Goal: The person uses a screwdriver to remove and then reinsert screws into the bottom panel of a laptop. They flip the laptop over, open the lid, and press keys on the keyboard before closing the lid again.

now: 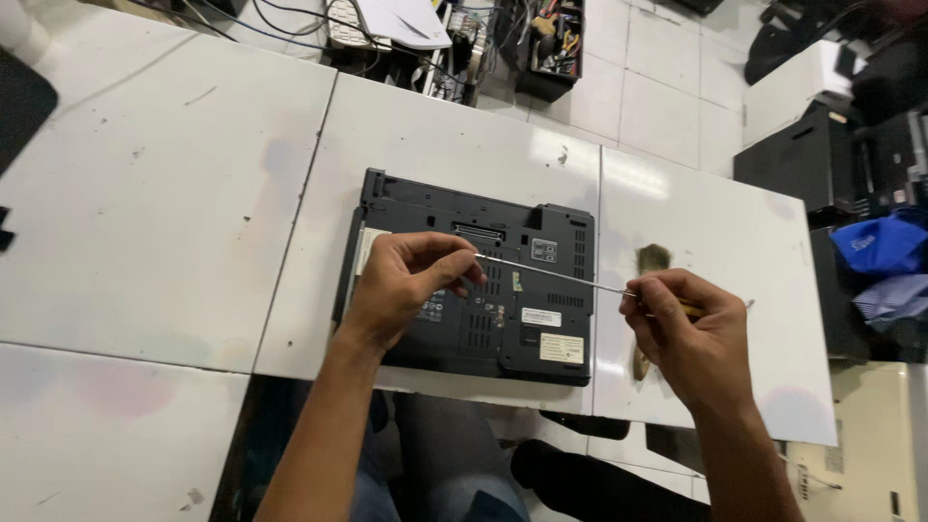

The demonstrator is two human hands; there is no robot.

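Your left hand (411,285) pinches the screwdriver (556,275) tip over the upturned laptop (527,333), right hand (691,338) gripping its handle above the white counter (174,222).

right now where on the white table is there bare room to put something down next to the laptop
The white table is bare left of the upturned laptop. A bare strip runs behind it. To its right, the left hand, right hand and screwdriver crowd things, with a brown worn patch there.
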